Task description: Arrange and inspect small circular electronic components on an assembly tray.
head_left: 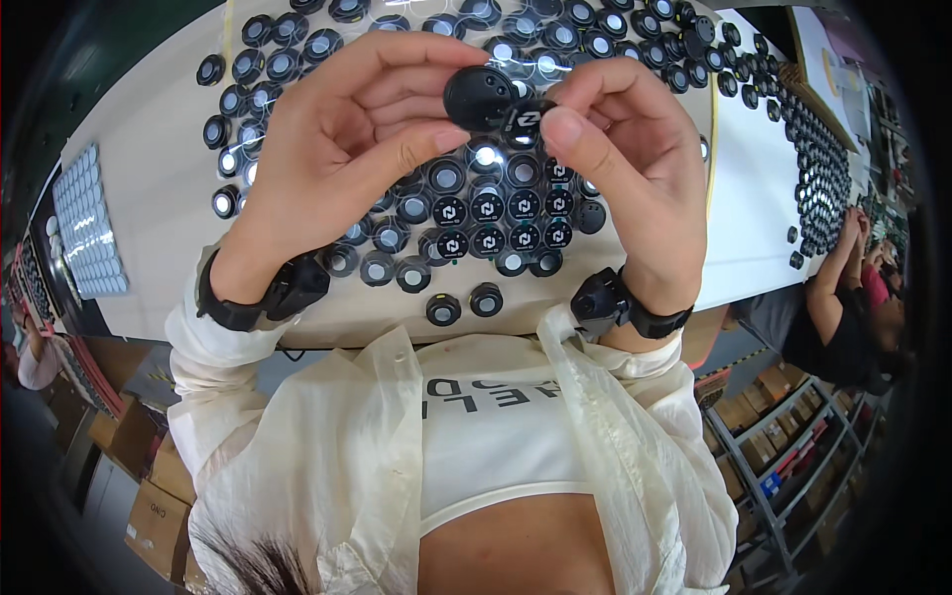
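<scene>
Above the table, my left hand [347,139] pinches a round black disc-shaped part [479,97] between thumb and fingers. A small round black label with a white logo [529,121] is pinched in my right hand [630,149], its edge against the disc or just beside it. Whether the two touch, I cannot tell. Below my hands, several similar black labels [488,208] with white logos lie in rows among the round parts. Two black parts with pale grey centres [443,309] stand nearest me. Each wrist bears a black strapped device [288,288].
Many round black parts [322,46] cover the far side of the pale table [149,129]. A sheet of pale round pieces [89,220] lies at the left. At the right are more parts [823,188], a co-worker [843,317] and a metal rack [793,466]. Cardboard boxes [159,526] stand lower left.
</scene>
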`<state>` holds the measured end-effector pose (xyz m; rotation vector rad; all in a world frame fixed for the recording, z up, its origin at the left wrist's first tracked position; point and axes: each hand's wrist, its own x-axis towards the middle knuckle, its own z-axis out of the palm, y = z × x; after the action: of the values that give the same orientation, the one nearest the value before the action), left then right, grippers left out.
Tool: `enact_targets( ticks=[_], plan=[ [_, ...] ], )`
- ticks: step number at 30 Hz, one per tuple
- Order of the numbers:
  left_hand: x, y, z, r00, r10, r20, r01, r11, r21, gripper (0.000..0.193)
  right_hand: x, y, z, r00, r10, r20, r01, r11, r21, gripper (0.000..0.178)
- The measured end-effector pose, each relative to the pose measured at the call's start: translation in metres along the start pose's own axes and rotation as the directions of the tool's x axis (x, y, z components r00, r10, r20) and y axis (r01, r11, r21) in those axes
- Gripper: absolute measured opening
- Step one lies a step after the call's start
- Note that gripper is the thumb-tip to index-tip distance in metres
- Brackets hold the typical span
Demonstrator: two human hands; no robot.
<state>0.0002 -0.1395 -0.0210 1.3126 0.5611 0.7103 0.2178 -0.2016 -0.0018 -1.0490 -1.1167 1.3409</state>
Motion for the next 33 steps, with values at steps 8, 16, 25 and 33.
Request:
enact_targets(
  ticks=[8,16,25,33],
  plan=[
    [-0.002,0.002,0.009,0.996,0.017,-0.082,-0.007,0.993,0.121,0.042,0.002,-0.005,0.004,0.983,0.171,-0.063,-0.172,0.985,-0.009,0.013],
    [-0.003,0.002,0.009,0.996,0.028,-0.084,-0.014,0.986,0.168,0.042,0.004,0.003,0.0,0.985,0.164,-0.049,-0.167,0.985,-0.05,0.012],
    [-0.004,0.003,0.012,0.993,0.054,-0.108,-0.021,0.958,0.287,0.041,0.004,0.004,0.002,0.98,0.18,-0.085,-0.188,0.977,-0.098,0.011],
    [-0.004,0.005,0.017,0.992,0.067,-0.111,-0.02,0.923,0.384,0.04,0.004,0.001,0.008,0.968,0.186,-0.171,-0.222,0.949,-0.225,0.012]
  ],
)
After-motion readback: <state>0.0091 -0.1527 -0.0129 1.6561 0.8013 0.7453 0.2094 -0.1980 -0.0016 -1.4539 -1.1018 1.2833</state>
